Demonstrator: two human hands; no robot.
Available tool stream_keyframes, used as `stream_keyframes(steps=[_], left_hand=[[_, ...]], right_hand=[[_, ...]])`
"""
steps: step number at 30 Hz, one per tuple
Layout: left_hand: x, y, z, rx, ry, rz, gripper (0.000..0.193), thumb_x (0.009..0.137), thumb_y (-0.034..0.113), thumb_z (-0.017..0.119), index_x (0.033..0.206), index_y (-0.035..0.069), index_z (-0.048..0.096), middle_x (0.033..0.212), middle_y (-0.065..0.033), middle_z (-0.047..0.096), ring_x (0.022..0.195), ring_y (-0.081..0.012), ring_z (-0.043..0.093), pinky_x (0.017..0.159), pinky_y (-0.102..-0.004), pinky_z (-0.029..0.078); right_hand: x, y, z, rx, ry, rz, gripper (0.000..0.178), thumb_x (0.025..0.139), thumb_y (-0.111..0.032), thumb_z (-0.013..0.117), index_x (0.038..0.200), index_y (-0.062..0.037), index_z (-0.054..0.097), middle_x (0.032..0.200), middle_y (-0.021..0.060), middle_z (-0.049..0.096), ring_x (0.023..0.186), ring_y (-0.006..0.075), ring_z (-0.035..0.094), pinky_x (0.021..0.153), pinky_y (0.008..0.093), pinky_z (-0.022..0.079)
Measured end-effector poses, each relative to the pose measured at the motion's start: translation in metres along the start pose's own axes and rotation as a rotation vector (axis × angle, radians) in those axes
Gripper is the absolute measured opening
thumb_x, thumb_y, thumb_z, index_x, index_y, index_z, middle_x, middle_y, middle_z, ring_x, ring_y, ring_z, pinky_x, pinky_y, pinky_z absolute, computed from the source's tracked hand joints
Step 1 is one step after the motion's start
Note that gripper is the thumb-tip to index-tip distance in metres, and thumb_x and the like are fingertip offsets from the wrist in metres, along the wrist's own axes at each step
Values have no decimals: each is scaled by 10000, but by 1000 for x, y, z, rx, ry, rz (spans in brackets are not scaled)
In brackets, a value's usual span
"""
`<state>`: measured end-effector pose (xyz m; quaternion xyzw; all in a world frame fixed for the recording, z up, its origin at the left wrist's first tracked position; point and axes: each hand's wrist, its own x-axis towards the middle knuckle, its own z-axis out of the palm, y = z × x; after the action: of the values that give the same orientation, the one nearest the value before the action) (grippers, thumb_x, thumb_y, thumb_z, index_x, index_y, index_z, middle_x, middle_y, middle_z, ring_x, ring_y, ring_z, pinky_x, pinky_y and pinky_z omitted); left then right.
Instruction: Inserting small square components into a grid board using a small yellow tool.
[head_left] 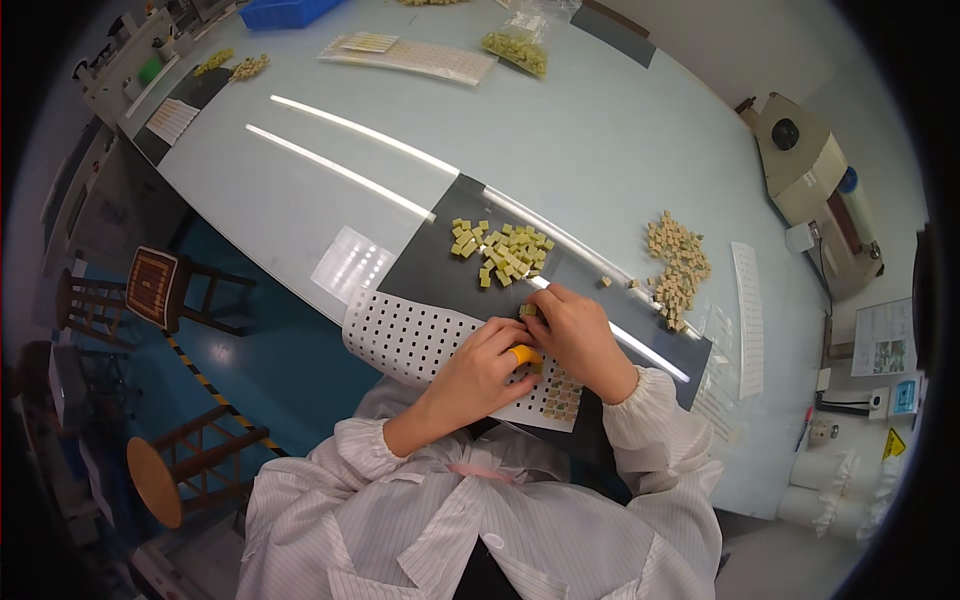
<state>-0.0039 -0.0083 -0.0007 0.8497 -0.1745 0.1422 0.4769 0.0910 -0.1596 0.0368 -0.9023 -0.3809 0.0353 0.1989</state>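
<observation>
Head view: right fingers [552, 299] pinch a green block [528, 310] by the far edge of the perforated sheet [410, 329]. Left fingers [498, 337], one yellow-banded, curl over that sheet; whether they grip cannot be told.

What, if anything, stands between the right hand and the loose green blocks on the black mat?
Nothing visible: only the black mat, with a streak of light, lies between the right hand and the green blocks.

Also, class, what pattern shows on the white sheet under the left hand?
Rows of small dark squares on the white sheet; the head view shows it.
</observation>
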Motion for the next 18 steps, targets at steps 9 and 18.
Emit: stream_keyframes(steps=[9,18], left_hand=[[-3,-1,-3,-170,146,-175,243,772,-41,613,1011,-18,655,1049,-152,637,957,-325,634,845,-365,514],[1,-2,-4,-76,138,-135,326,785,-39,561,1102,-20,635,1055,-183,623,959,-354,622,843,-383,508]], right_hand=[[-31,-4,-33,170,-86,-5,166,803,-89,757,932,-25,674,821,95,644,661,241,653,612,330,527],[-52,-16,-23,26,-103,-82,180,829,-134,733,948,-38,639,816,93,595,666,277,635,593,368,516]])
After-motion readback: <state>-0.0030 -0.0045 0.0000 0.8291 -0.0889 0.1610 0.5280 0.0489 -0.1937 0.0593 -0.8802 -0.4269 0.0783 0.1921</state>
